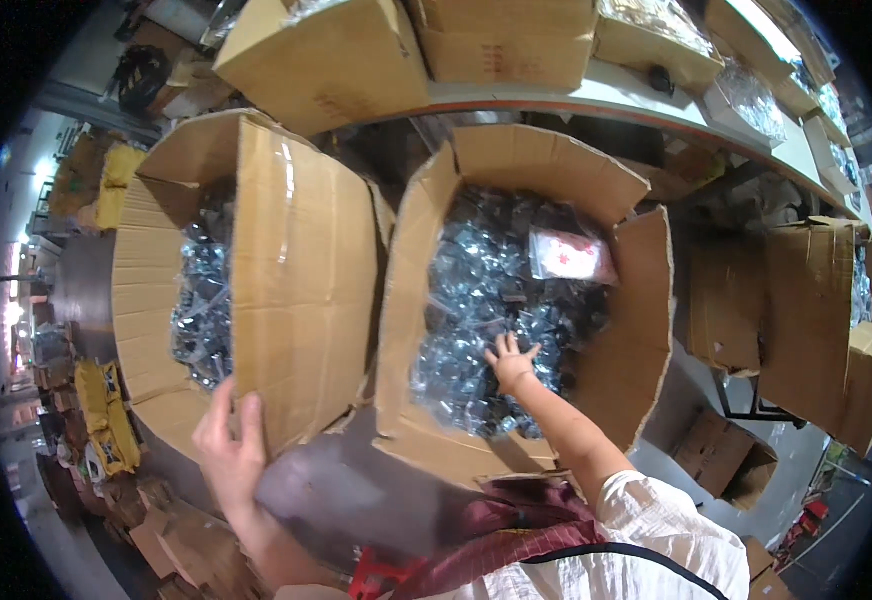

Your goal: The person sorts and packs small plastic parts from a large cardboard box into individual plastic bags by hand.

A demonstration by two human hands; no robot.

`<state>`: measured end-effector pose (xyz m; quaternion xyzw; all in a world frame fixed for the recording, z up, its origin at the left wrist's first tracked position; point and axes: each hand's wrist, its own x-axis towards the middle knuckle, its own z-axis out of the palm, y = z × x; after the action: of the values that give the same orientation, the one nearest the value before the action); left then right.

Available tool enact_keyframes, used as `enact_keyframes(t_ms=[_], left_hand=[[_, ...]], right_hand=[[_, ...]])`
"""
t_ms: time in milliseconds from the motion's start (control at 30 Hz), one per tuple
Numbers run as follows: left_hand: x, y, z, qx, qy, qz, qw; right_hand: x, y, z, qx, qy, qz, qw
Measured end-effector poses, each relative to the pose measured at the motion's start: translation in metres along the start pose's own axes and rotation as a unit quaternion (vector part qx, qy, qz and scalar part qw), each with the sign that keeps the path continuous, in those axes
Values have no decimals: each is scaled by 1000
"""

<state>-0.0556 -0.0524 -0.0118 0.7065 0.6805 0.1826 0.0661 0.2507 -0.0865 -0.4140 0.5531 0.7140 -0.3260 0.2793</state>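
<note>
Your right hand (512, 360) is reaching down into the open carton in front of you (426, 300), with the fingers spread and resting on the heap of small clear bags (496, 300) that are holding dark parts; it is not pinching any bag yet. Your left hand (231, 450) is lying flat and open against the near flap of the second carton (301, 290), on your left, as if you are steadying it.

I judge that you are at the picking step: the hand is on the heap but is holding nothing. The next move is asking for the fingers to close on one single bag, because the bags are slippery and are lying over each other.

I am counting two open cartons at your hands, both filled with such bags; the bags are too many to count. One bag with a red and white card (568, 255) is lying on top, at the far side. More closed cartons are standing on the worktop (616, 95) behind.
</note>
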Motion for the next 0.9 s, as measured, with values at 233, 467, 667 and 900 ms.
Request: enact_keyframes(t_ms=[233, 467, 667, 900], left_hand=[[6, 2, 0, -8, -40, -16, 999], [9, 2, 4, -58, -87, 34, 994], [5, 0, 1, -113, -123, 11, 986], [11, -6, 2, -93, -116, 101, 984]], right_hand=[[-19, 0, 17, -7, 5, -7, 1000], [16, -22, 11, 31, -48, 97, 994], [-7, -21, 47, 28, 96, 54, 993], [11, -5, 48, 36, 105, 41, 993]])
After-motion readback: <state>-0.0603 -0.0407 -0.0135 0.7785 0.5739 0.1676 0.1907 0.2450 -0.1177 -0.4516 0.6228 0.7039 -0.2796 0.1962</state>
